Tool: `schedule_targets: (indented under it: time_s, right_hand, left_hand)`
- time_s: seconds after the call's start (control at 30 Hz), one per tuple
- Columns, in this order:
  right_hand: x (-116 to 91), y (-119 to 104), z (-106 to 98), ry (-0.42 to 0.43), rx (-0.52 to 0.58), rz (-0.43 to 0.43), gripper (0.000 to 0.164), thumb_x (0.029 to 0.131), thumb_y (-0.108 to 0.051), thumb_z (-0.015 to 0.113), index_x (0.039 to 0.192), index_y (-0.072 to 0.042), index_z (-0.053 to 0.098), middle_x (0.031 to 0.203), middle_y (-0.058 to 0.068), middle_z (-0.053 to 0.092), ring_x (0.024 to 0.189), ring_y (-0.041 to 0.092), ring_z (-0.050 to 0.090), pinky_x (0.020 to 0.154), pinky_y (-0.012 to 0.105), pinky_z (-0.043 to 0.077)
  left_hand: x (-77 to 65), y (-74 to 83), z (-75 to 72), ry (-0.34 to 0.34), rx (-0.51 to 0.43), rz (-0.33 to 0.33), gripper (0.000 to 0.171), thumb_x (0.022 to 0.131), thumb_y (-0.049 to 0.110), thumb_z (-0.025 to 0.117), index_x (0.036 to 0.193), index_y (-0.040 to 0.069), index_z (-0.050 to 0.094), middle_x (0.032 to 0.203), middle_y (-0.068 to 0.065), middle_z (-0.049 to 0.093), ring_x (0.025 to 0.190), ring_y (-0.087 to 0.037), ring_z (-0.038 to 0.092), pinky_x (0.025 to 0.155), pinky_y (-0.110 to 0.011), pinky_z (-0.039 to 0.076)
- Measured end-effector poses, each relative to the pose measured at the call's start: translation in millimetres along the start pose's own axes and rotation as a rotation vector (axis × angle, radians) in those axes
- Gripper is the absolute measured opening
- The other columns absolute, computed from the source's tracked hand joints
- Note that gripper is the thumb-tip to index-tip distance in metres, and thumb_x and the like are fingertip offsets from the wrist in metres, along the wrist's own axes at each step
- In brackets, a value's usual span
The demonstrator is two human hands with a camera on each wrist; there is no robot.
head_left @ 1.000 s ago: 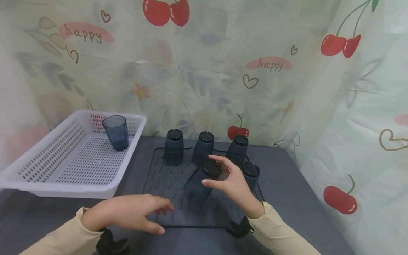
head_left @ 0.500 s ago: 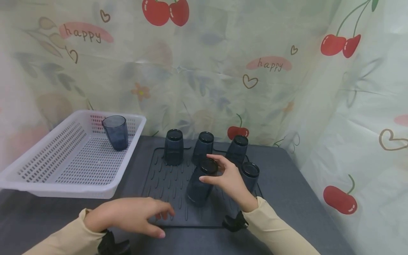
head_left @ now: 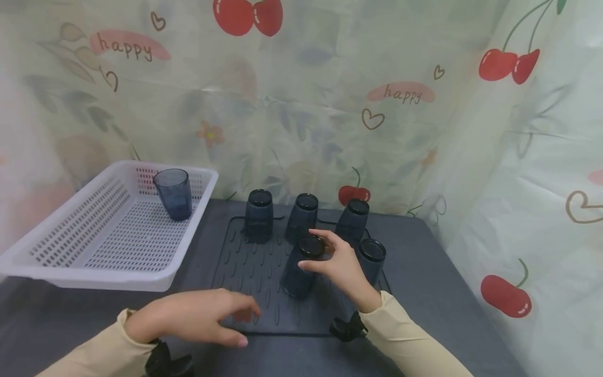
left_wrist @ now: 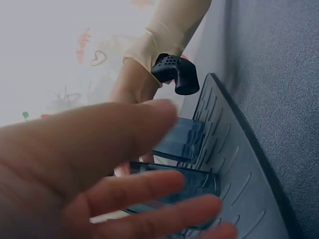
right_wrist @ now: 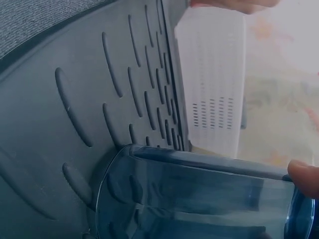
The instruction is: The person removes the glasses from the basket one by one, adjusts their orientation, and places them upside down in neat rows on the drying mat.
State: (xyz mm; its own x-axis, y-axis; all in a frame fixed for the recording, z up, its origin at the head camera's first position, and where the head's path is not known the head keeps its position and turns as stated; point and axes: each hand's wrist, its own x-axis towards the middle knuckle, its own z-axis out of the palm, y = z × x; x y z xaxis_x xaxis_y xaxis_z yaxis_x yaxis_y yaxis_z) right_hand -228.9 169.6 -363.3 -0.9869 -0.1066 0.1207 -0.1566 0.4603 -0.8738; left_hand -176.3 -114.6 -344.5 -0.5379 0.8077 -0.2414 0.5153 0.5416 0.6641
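My right hand (head_left: pixel 340 267) holds a dark blue glass (head_left: pixel 299 277) near its base, thumb on one side and fingers on the other. This glass stands upside down, its rim on the black ribbed drying mat (head_left: pixel 249 298). The right wrist view shows the glass (right_wrist: pixel 199 199) with its rim against the mat and the thumb (right_wrist: pixel 305 178) at its base. My left hand (head_left: pixel 198 317) hovers over the mat's front left corner, fingers relaxed and holding nothing. In the left wrist view its fingers (left_wrist: pixel 154 216) are loosely spread.
Behind the held glass, three upside-down glasses line the mat's back: left (head_left: pixel 258 217), middle (head_left: pixel 302 219) and right (head_left: pixel 352 222). Another glass (head_left: pixel 371 262) stands right of my right hand. A white basket (head_left: pixel 155 280) at left holds one glass (head_left: pixel 174 195). A printed curtain (head_left: pixel 301 104) hangs behind.
The glass in my right hand has gone from tilted above the mat to upside down on it, then shifted slightly back. My left hand has barely moved.
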Motion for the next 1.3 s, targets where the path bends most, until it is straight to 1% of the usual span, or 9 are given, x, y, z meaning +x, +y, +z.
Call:
schedule_targets:
  time_s: [0.13,0.27,0.4,0.5,0.57,0.8,0.87,1.1,1.3]
  right_hand:
    - [0,0,-1,0.0,0.004,0.004,0.07,0.069,-0.023,0.088,0.132,-0.03,0.058,0.14,-0.004,0.054,0.11,0.022,0.063,0.086,0.045,0.053]
    - [0,1,-1,0.0,0.004,0.005,0.068,0.069,-0.024,0.088,0.13,-0.034,0.058,0.139,-0.006,0.054,0.113,0.022,0.062,0.088,0.046,0.053]
    - [0,2,-1,-0.004,0.008,0.012,0.067,0.069,-0.023,0.088,0.128,-0.036,0.058,0.14,-0.006,0.053,0.116,0.022,0.061,0.091,0.047,0.052]
    - [1,3,0,-0.004,0.007,0.012,0.067,0.069,-0.022,0.088,0.128,-0.036,0.058,0.139,-0.006,0.054,0.115,0.022,0.061,0.09,0.047,0.052]
    - [1,3,0,-0.004,0.004,0.008,0.067,0.07,-0.022,0.088,0.128,-0.036,0.058,0.139,-0.005,0.054,0.115,0.022,0.061,0.089,0.046,0.053]
    - [-1,4,3,-0.01,0.001,-0.016,0.068,0.072,-0.023,0.087,0.132,-0.032,0.056,0.14,-0.001,0.054,0.116,0.025,0.061,0.087,0.047,0.053]
    - [-1,4,4,-0.014,0.004,-0.015,0.068,0.073,-0.022,0.086,0.132,-0.031,0.056,0.141,-0.001,0.053,0.116,0.025,0.061,0.087,0.046,0.052]
    - [0,3,7,-0.02,0.029,0.016,0.07,0.075,-0.011,0.084,0.137,-0.024,0.053,0.142,0.004,0.052,0.117,0.028,0.059,0.085,0.045,0.052]
    - [0,6,9,-0.033,0.061,0.003,0.071,0.075,-0.014,0.084,0.137,-0.026,0.053,0.135,0.001,0.056,0.116,0.024,0.06,0.089,0.047,0.052]
  left_hand:
    - [0.1,-1.6,-0.1,0.046,-0.093,0.026,0.038,0.093,0.04,0.063,0.126,0.02,0.059,0.116,0.007,0.065,0.105,-0.007,0.061,0.088,-0.033,0.053]
    - [-0.1,-3.5,-0.2,0.075,-0.182,0.043,0.032,0.095,0.035,0.062,0.125,0.023,0.059,0.115,0.004,0.065,0.106,-0.009,0.062,0.09,-0.03,0.052]
    - [-1.6,-4.1,0.7,0.111,-0.228,0.102,0.029,0.096,0.034,0.06,0.123,0.024,0.059,0.111,0.004,0.065,0.105,-0.009,0.063,0.092,-0.026,0.051]
    - [-2.4,-5.4,1.5,0.138,-0.24,0.152,0.028,0.097,0.034,0.058,0.123,0.023,0.059,0.109,0.004,0.066,0.104,-0.008,0.063,0.092,-0.024,0.051]
    - [-2.5,-6.2,1.7,0.147,-0.248,0.167,0.027,0.098,0.032,0.058,0.123,0.022,0.059,0.108,0.005,0.066,0.104,-0.007,0.063,0.092,-0.024,0.051]
    - [-2.5,-8.5,2.2,0.147,-0.286,0.174,0.025,0.099,0.025,0.057,0.123,0.02,0.059,0.111,-0.002,0.066,0.106,-0.015,0.064,0.092,-0.024,0.051]
    - [-2.6,-9.1,2.4,0.149,-0.29,0.179,0.025,0.099,0.025,0.057,0.123,0.02,0.059,0.112,-0.004,0.066,0.106,-0.015,0.064,0.092,-0.024,0.051]
    - [-2.8,-10.6,3.1,0.157,-0.304,0.184,0.025,0.099,0.026,0.057,0.123,0.02,0.059,0.112,-0.006,0.066,0.105,-0.016,0.064,0.091,-0.024,0.051]
    - [-2.5,-12.2,4.1,0.156,-0.305,0.188,0.025,0.098,0.026,0.057,0.122,0.02,0.059,0.111,-0.006,0.066,0.103,-0.01,0.064,0.091,-0.024,0.052]
